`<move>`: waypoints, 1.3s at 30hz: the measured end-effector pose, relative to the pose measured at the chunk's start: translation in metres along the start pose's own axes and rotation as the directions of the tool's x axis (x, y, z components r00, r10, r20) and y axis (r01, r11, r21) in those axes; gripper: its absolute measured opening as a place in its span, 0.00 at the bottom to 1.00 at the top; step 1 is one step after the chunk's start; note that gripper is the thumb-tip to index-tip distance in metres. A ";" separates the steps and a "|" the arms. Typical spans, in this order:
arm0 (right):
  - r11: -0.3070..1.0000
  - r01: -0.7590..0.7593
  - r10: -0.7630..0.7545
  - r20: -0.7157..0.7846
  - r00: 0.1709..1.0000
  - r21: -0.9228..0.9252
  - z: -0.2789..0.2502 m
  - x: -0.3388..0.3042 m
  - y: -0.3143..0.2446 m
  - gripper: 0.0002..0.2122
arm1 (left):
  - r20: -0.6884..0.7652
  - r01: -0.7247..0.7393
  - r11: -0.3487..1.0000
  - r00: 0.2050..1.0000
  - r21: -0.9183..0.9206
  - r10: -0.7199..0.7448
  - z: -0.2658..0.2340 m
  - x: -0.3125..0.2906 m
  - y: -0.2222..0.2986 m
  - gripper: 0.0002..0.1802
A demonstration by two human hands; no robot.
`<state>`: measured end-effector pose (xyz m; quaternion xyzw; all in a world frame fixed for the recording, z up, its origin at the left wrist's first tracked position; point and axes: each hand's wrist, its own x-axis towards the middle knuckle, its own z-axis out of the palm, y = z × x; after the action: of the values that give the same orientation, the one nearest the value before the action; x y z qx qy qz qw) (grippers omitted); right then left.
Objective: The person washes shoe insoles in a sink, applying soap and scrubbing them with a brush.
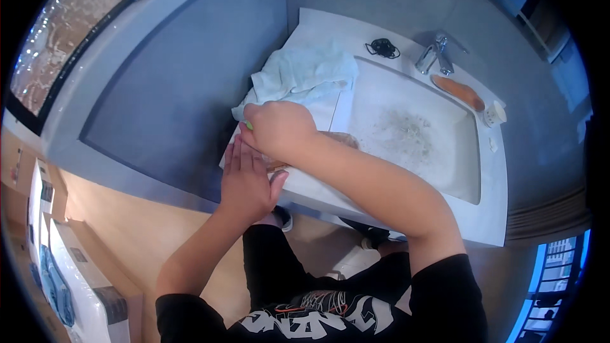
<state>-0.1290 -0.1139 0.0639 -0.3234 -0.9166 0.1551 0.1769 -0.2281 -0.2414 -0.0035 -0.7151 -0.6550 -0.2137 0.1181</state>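
Over the left end of the white countertop (318, 38), my right hand (279, 128) is closed in a fist. A small bright green bit (249, 126) shows at its finger side; the rest of that thing is hidden in the fist. Just below it, my left hand (246, 181) lies with fingers stretched out and thumb apart, fingertips close to the right fist. Beneath my right wrist and forearm lies a brownish thing (345, 140), mostly covered, its kind unclear. A crumpled pale blue towel (302, 70) lies right behind my right hand.
A white sink basin (438, 152) with dark specks takes up the counter's right part. Behind it stand a chrome faucet (433, 56), a coiled black cord (383, 47), an orange-brown elongated thing (459, 92) and a small white cup (494, 114). A grey partition (190, 89) rises at left.
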 end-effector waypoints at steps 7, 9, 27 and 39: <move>0.984 0.037 -0.012 0.141 0.990 -0.175 -0.048 -0.040 0.057 0.14 | 0.074 0.067 0.996 0.995 0.057 -0.071 0.009 0.002 0.002 0.40; 0.976 0.081 -0.054 0.137 0.989 -0.201 -0.044 -0.040 0.062 0.14 | 0.104 0.075 0.997 0.991 0.030 -0.078 0.013 0.001 0.003 0.39; 0.987 0.124 -0.132 -0.073 0.989 -0.098 -0.027 -0.035 0.050 0.15 | 0.072 0.054 0.995 0.996 0.083 -0.060 0.031 0.011 -0.004 0.37; 0.997 0.055 -0.048 -0.118 0.992 0.060 -0.037 -0.037 0.056 0.17 | 0.133 0.079 0.994 0.987 0.073 -0.088 0.029 0.009 -0.001 0.38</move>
<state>-0.0561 -0.0901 0.0667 -0.3024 -0.9073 0.1604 0.2441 -0.2246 -0.2202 -0.0248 -0.6956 -0.6978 -0.1466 0.0882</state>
